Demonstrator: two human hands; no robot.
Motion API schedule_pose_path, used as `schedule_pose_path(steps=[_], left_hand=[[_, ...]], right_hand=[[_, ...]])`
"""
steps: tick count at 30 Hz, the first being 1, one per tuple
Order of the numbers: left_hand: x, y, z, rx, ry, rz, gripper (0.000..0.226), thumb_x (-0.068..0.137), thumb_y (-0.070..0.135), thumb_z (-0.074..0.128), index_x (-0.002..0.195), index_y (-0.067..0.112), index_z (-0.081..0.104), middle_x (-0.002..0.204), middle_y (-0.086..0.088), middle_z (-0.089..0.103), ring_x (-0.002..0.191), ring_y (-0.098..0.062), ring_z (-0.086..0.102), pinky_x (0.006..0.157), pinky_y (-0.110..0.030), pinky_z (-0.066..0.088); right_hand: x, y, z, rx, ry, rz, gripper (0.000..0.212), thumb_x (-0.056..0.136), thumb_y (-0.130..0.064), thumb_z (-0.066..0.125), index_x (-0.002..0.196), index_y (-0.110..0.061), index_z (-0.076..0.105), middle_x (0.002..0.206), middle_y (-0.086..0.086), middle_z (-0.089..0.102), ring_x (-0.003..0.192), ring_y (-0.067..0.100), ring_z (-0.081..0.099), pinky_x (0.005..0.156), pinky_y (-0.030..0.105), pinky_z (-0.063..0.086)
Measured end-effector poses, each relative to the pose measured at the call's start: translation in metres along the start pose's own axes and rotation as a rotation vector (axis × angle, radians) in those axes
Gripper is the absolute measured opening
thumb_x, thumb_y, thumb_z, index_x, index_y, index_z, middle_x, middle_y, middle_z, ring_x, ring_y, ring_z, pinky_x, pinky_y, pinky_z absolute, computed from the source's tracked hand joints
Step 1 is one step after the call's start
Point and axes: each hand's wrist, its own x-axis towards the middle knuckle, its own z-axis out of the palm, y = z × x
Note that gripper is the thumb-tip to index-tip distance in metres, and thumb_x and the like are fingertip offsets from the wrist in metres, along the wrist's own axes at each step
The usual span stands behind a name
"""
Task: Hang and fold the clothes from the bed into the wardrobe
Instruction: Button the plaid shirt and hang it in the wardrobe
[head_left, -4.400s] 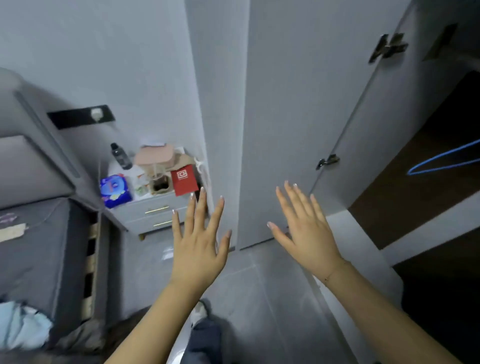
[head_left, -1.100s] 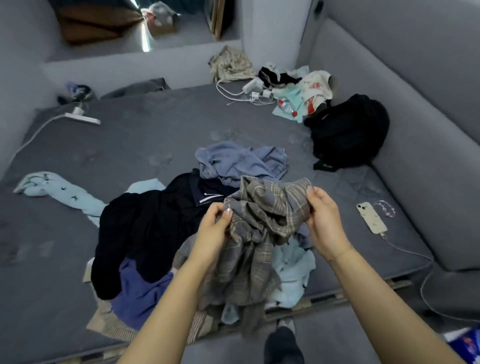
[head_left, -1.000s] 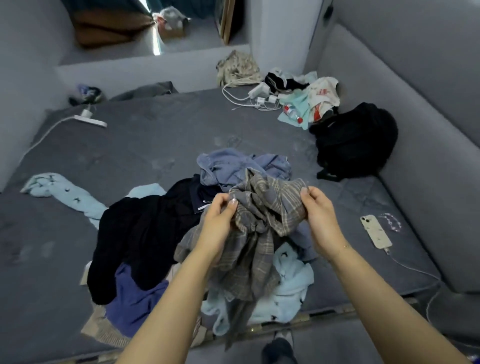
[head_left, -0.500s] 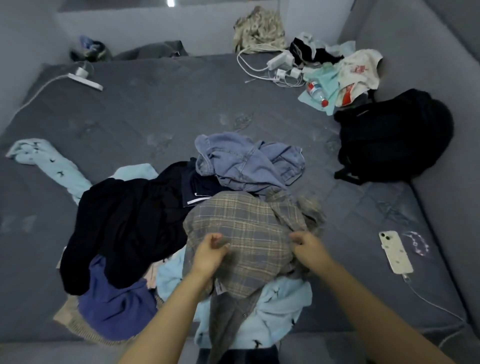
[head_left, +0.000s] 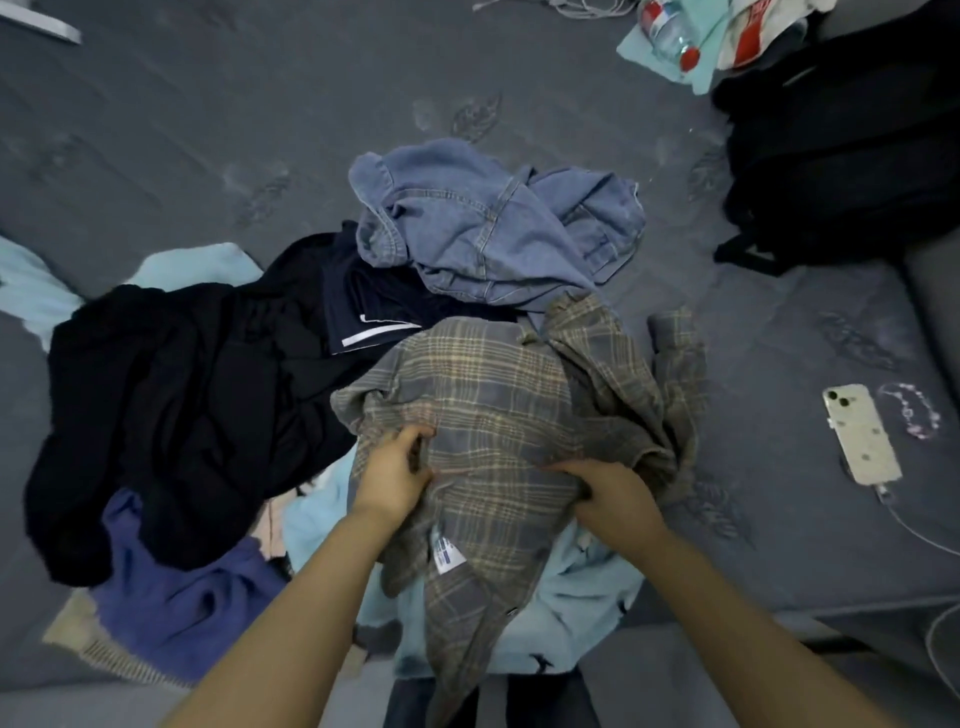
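Plaid shirt (head_left: 498, 410) lies on the clothes pile at the bed's (head_left: 208, 119) near edge; left hand (head_left: 392, 475) and right hand (head_left: 610, 493) both grip its fabric.

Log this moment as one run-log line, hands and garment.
step: spreading plaid shirt on clothes pile | left hand: grips shirt | right hand: grips shirt | denim garment: untouched behind
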Motion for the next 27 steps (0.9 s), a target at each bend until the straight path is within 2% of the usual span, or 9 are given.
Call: schedule_pose_path(steps=[2, 4, 8, 11, 14, 16, 18, 22, 27], left_hand=[[-0.008, -0.006, -0.002, -0.122, 0.022, -0.053, 0.028, 0.088, -0.005, 0.064, 0.115, 0.004, 0.065, 0.102, -0.019, 0.066, 0.088, -0.023, 0.059, 0.088, -0.029, 0.050], [-0.018, -0.009, -0.010, -0.390, 0.041, -0.183, 0.019, 0.090, -0.005, 0.061, 0.108, -0.001, 0.068, 0.093, -0.020, 0.068, 0.085, -0.022, 0.059, 0.082, -0.024, 0.048], [-0.028, 0.000, -0.060, -1.146, -0.059, -0.302, 0.023, 0.093, -0.006, 0.052, 0.111, 0.003, 0.065, 0.086, -0.003, 0.074, 0.078, -0.009, 0.069, 0.071, -0.016, 0.056], [-0.028, 0.012, -0.102, -1.280, 0.048, -0.142, 0.024, 0.094, 0.000, 0.052, 0.113, 0.010, 0.065, 0.100, -0.003, 0.073, 0.092, -0.009, 0.069, 0.081, -0.016, 0.055], [-0.028, 0.024, -0.119, -1.159, 0.164, -0.003, 0.031, 0.092, 0.021, 0.063, 0.122, 0.028, 0.059, 0.127, 0.005, 0.060, 0.115, -0.002, 0.059, 0.086, -0.015, 0.049], [-0.028, 0.031, -0.110, -0.896, 0.125, 0.030, 0.046, 0.087, 0.032, 0.070, 0.129, 0.037, 0.052, 0.140, 0.010, 0.048, 0.127, 0.000, 0.047, 0.096, -0.018, 0.041], [-0.026, 0.034, -0.084, -0.721, 0.034, 0.025, 0.056, 0.086, 0.028, 0.073, 0.136, 0.030, 0.048, 0.141, 0.007, 0.047, 0.130, -0.007, 0.046, 0.103, -0.023, 0.040], [-0.022, 0.033, -0.027, -0.690, -0.057, -0.152, 0.063, 0.089, 0.022, 0.070, 0.144, 0.015, 0.040, 0.143, -0.005, 0.047, 0.129, -0.020, 0.049, 0.111, -0.041, 0.040], [-0.015, 0.025, 0.002, -0.828, 0.043, -0.375, 0.051, 0.096, 0.042, 0.057, 0.139, 0.017, 0.047, 0.134, -0.002, 0.057, 0.113, -0.017, 0.058, 0.093, -0.033, 0.049]], right_hand=[[-0.004, -0.006, -0.011, 0.233, 0.062, 0.046, 0.026, 0.090, -0.001, 0.060, 0.113, -0.010, 0.071, 0.085, 0.007, 0.072, 0.073, 0.018, 0.065, 0.071, 0.036, 0.054], [-0.008, -0.021, -0.028, 0.485, 0.101, 0.087, 0.013, 0.093, -0.006, 0.061, 0.094, 0.003, 0.070, 0.066, 0.013, 0.064, 0.059, 0.019, 0.059, 0.059, 0.034, 0.052], [-0.007, -0.059, -0.069, 1.037, -0.068, 0.316, 0.023, 0.091, -0.022, 0.061, 0.093, -0.005, 0.076, 0.095, 0.020, 0.073, 0.093, 0.038, 0.070, 0.078, 0.042, 0.058], [0.004, -0.089, -0.088, 1.244, -0.207, 0.477, 0.030, 0.090, -0.028, 0.059, 0.077, -0.010, 0.080, 0.091, 0.014, 0.075, 0.082, 0.028, 0.073, 0.069, 0.035, 0.059], [0.033, -0.105, -0.097, 1.482, 0.072, 0.581, 0.041, 0.102, -0.020, 0.042, 0.079, -0.006, 0.073, 0.083, 0.013, 0.069, 0.068, 0.026, 0.069, 0.058, 0.033, 0.057], [0.047, -0.107, -0.095, 1.433, 0.291, 0.591, 0.023, 0.102, -0.020, 0.045, 0.107, -0.007, 0.064, 0.099, 0.010, 0.064, 0.087, 0.028, 0.065, 0.075, 0.040, 0.056], [0.052, -0.098, -0.082, 1.132, 0.458, 0.531, 0.040, 0.099, -0.018, 0.051, 0.138, -0.010, 0.043, 0.117, 0.006, 0.056, 0.109, 0.031, 0.058, 0.091, 0.043, 0.051], [0.035, -0.084, -0.041, 0.714, 0.290, 0.338, 0.045, 0.096, -0.026, 0.057, 0.137, -0.012, 0.045, 0.138, 0.011, 0.050, 0.120, 0.028, 0.052, 0.104, 0.047, 0.044], [0.023, -0.072, -0.014, 0.696, 0.335, 0.265, 0.087, 0.088, -0.037, 0.069, 0.154, -0.015, 0.017, 0.156, 0.004, 0.030, 0.139, 0.024, 0.035, 0.113, 0.044, 0.036]])
